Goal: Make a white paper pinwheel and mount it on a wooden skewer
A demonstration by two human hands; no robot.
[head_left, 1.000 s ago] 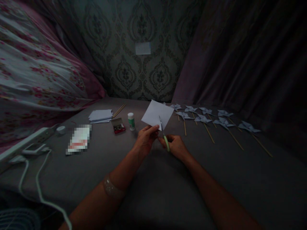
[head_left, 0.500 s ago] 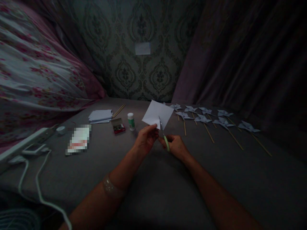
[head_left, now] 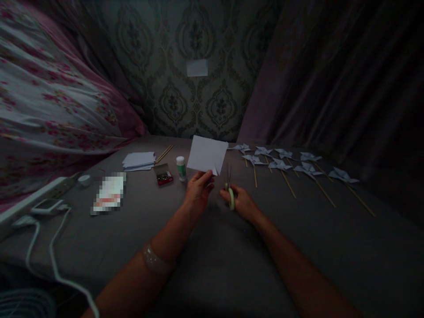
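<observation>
"Scissors [head_left: 231, 194] have come off the paper [head_left: 207, 152], now just right of it; hands?"

"Left hand [head_left: 198, 187] pinches its near edge; right hand [head_left: 243, 202] grips the scissors; I'd keep it taut, cut straight."

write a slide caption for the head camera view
Left hand holds a white paper sheet, right hand holds scissors beside it, and paper pinwheels lie off to the right.

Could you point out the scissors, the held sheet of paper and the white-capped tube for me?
Scissors [head_left: 232, 199]: head view, on the pale green handle.
Sheet of paper [head_left: 207, 153]: head view, on the middle of its white face.
White-capped tube [head_left: 181, 168]: head view, on its green label.
</observation>
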